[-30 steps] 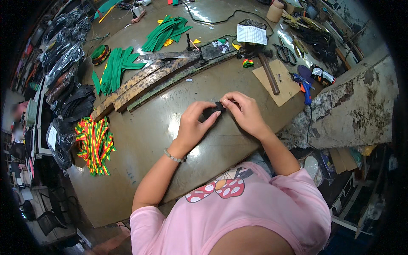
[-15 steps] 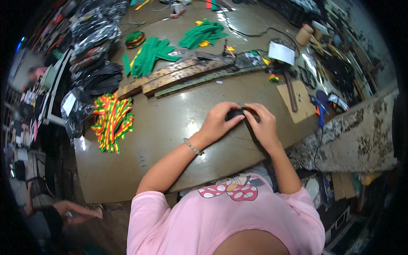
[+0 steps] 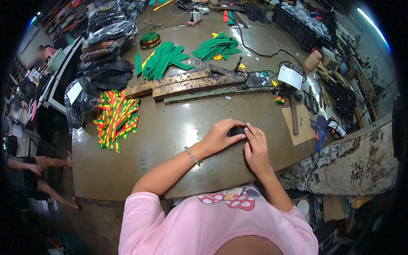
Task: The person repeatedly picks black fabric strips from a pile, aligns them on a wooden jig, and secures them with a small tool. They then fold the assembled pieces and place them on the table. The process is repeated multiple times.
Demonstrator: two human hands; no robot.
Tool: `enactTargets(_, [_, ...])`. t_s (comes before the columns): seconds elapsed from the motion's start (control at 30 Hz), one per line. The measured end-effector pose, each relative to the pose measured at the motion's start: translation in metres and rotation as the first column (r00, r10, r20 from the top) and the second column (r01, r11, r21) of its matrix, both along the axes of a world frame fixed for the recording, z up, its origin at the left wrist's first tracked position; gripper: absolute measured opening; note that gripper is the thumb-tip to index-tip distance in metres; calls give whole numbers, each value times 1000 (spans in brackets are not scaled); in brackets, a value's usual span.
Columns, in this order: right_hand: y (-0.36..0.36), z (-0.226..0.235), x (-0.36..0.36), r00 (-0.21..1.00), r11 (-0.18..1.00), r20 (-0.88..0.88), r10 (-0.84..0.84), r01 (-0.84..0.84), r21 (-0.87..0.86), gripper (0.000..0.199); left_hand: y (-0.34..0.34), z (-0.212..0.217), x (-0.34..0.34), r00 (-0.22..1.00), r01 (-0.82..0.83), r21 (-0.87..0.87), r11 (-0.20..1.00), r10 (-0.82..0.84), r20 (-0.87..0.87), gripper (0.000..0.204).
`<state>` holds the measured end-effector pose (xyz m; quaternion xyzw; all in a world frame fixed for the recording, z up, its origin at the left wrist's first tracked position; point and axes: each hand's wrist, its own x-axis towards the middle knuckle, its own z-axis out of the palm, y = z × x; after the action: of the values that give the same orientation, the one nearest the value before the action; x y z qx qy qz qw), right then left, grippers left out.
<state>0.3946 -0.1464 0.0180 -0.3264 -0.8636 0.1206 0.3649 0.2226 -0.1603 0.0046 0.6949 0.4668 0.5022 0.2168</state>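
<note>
Both hands meet above the middle of the table around a small black piece (image 3: 237,131), which looks like a curled strap or band. My left hand (image 3: 220,135) is closed round its left side, thumb below and fingers above. At its right side my right hand (image 3: 256,148) presses with fingertips, the other fingers lying close together. Most of the black piece is hidden by the fingers. A beaded bracelet (image 3: 193,157) circles my left wrist.
Wooden beams (image 3: 182,87) lie across the table beyond my hands. Red-yellow-green strips (image 3: 117,121) are heaped at left, with green strips (image 3: 163,61) behind the beams. At right lie a cardboard piece (image 3: 301,123) with a dark bar, scissors (image 3: 311,102) and a white paper (image 3: 290,77).
The view has shifted, showing more of the table's far side. Both hands stay on the black piece, and the right fingers now lie straighter. A person's legs at far left have changed position.
</note>
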Motion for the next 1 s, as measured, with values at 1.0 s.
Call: enactTargets(1.0, [91,212,16,-664,-710,-613,429,-667,225,39,8,19,-9,931,-363,-193,911,359,-60,17])
